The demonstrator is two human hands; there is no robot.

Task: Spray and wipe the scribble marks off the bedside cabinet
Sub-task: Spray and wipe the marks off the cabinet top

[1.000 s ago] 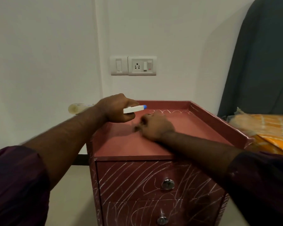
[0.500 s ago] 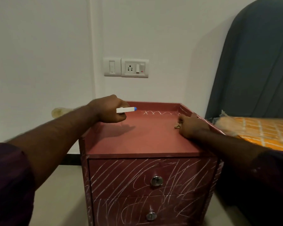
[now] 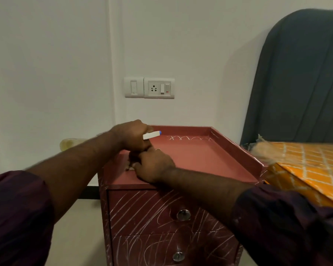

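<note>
Bedside cabinet top: right hand is now pressing at the front-left corner, having swept back from the right rim half a second ago. Its fingers are curling down on a small wiping pad, mostly hidden. Left hand is hovering just above those fingers, clamping the spray bottle, nozzle pointing right. The top is looking mostly clean. Scribble marks are remaining beyond the fingers at the back edge and below them across both drawers. Behind: white wall, switch plate. Right of the fingers: headboard, orange bedspread.
</note>
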